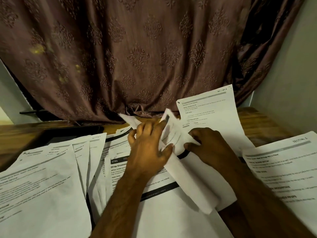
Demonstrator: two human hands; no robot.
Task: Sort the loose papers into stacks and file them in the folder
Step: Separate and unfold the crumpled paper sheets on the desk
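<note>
Gripping a curled sheet (178, 143) between your left hand (147, 148) and right hand (211, 145) (both pinch its edges), flatten it before stacking. Loose papers (42, 177) fan out near you; no folder shows for certain. Beyond lie the wooden table (267, 122) and a brown curtain (137, 48).

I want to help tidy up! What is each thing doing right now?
Left hand: holds the bent sheet.
Right hand: pinches the same sheet.
Bent sheet: curled, lifted off the pile.
Left papers: fanned out flat.
Right paper: lying flat.
Curtain: hanging closed.
</note>
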